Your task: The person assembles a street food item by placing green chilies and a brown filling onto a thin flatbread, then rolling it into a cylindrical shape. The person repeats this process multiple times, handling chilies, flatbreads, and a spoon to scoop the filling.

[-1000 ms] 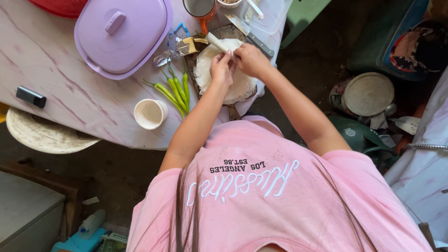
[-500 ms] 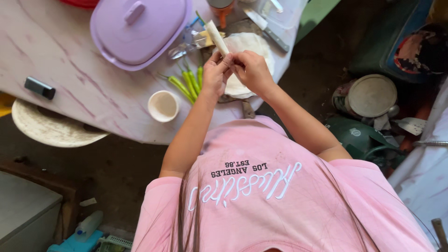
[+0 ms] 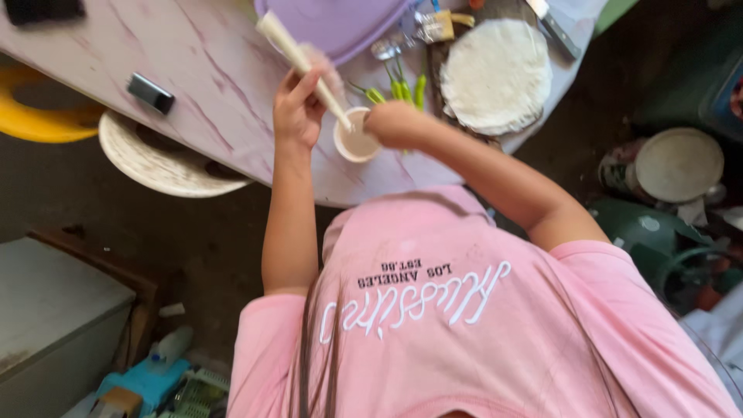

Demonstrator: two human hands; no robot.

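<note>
- Long, pale cream rolled wrapper (image 3: 298, 58): it slants over the near edge of the tabletop (image 3: 209, 77), its lower tip at the mouth of the small white round cup (image 3: 357, 145) and its upper end pointing towards the far left.
- The left hand (image 3: 296, 112) holds this roll, fingers wrapped narrowly round its lower half.
- The right hand (image 3: 393, 124) is curled at the cup's right rim. Its fingertips are hidden, so I cannot tell whether it grips anything or only touches the cup.
- Step in hand, as I judge it: the roll's tip is being brought to whatever is in the cup.
- The next move would call for a light touch, with the roll kept tight and the cup steady so close to the edge.
- Containers: the cup holds something pale and smooth, and whether it is paste or liquid is unclear.
- The lilac plastic lidded dish (image 3: 340, 23) at the far edge is shut, so its contents are unseen.
- A stack of flat round white wrappers (image 3: 495, 73) lies at the right end, with thin green chillies (image 3: 398, 91) between it and the cup.
</note>
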